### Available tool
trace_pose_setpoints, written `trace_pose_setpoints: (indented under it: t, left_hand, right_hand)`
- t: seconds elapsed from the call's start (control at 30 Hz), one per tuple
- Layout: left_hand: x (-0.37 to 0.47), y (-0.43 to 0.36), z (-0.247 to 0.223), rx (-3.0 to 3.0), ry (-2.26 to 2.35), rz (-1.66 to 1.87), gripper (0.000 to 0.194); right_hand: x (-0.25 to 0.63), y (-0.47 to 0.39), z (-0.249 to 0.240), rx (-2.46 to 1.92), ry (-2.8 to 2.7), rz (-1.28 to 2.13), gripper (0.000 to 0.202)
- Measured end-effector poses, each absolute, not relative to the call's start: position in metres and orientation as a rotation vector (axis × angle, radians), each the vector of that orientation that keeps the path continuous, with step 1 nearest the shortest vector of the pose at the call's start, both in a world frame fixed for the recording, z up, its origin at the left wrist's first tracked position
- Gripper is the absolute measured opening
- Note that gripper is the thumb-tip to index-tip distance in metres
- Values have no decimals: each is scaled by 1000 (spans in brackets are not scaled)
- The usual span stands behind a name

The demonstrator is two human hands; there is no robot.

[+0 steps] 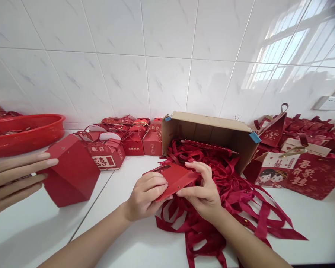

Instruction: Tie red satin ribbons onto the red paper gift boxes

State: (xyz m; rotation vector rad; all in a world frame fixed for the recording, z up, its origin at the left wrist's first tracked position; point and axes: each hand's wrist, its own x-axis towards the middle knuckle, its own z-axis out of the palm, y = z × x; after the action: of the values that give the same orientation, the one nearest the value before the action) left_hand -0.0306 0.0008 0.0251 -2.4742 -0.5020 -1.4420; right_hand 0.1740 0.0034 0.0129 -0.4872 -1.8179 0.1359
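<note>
A folded red card piece [176,178] is held between my two hands over the table. My left hand [147,195] has its fingers wrapped round the card's left side. My right hand [202,191] pinches its right edge between thumb and fingers. Small holes show near the card's lower edge. Beneath and behind my right hand lies a heap of dark red ribbons [234,186], spilling out of a cardboard box [206,123] that lies on its side.
At the left, another person's hand [19,178] touches a red angular box [72,171]. Behind stand a red basin [44,130] and small red gift boxes [108,149]. Several red bags [301,171] fill the right side. A tiled wall [167,74] closes the back.
</note>
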Motion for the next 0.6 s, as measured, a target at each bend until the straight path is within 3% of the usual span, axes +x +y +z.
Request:
trace_pose_setpoints:
  t: [0.13,0.27,0.5,0.6]
  left_hand:
    - [-30,-1,26,-2491,-459,-1440,9]
    - [-27,-6,28,-2464,-485,-1458,12]
    - [-24,-15,38,-2566,-515,-1495,24]
    - [-28,-13,40,-2662,-474,-1436,26]
  right_hand:
    - [172,2,11,-492,-1748,161,24]
    - [169,4,6,-547,-1714,368,44]
    - [166,0,10,-491,-1780,241,18]
    - [167,0,15,-423,-1837,221,23]
